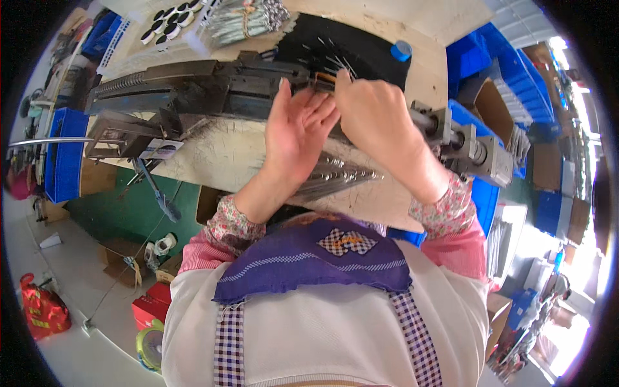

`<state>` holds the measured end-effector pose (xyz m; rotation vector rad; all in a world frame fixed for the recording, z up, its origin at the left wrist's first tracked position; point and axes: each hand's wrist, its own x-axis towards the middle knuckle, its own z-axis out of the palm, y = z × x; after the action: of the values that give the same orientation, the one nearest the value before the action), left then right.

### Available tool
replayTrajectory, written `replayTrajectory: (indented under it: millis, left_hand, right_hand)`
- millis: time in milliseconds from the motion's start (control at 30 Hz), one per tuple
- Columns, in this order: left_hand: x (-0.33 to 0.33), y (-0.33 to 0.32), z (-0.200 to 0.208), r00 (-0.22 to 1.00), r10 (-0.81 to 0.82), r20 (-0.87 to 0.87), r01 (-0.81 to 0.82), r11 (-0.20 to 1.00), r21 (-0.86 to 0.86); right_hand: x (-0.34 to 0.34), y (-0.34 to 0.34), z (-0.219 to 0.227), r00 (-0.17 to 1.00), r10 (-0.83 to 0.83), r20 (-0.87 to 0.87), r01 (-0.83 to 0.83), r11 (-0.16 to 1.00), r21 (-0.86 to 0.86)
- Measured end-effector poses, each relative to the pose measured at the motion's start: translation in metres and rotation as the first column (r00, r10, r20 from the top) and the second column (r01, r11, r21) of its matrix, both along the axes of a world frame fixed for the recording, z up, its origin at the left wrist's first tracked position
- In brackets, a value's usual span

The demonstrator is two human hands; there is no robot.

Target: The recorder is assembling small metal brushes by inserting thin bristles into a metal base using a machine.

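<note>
My left hand (298,132) is turned palm up beside the dark metal machine (251,90), its thumb apart and its fingers stretched out. To its right, my right hand (375,115) is closed, back of the hand up, fingertips near the machine's right end. What it holds, if anything, is hidden behind its fingers. Several thin metal rods (334,57) lie on a black cloth (309,37) just beyond the hands. Below and between my wrists, a pile of thin shiny rods (342,175) rests on the worktable.
A tied bundle of rods (248,22) and a white crate (145,42) with black-and-white round pieces stand at the back. A blue cap (401,51) sits at the cloth's corner. Metal clamp-like fittings (474,145) are at the right, beside blue bins (509,71).
</note>
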<state>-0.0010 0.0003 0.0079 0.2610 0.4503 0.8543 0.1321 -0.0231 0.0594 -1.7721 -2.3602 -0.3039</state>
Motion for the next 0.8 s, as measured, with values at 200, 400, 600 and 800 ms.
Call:
replayTrajectory:
  millis: [200,400,600,800]
  left_hand:
    - [0.006,0.001,-0.008,0.995,0.004,-0.098,-0.001,1.0,0.025]
    - [0.038,-0.012,-0.047,0.973,-0.034,-0.227,0.035,0.999,0.002]
    - [-0.066,-0.045,-0.028,0.889,-0.264,-0.375,0.426,0.779,0.46]
    - [-0.21,-0.044,-0.064,-0.662,0.716,-0.222,0.583,0.678,0.448]
  right_hand:
    - [0.013,-0.033,-0.006,0.967,-0.107,-0.231,0.078,0.988,-0.132]
    - [0.013,-0.085,-0.105,0.939,-0.023,-0.343,-0.127,0.905,-0.406]
    - [0.008,-0.064,-0.133,0.8,-0.178,-0.573,-0.216,0.806,-0.551]
    - [0.004,-0.068,-0.127,0.87,0.284,-0.403,-0.459,0.765,-0.451]
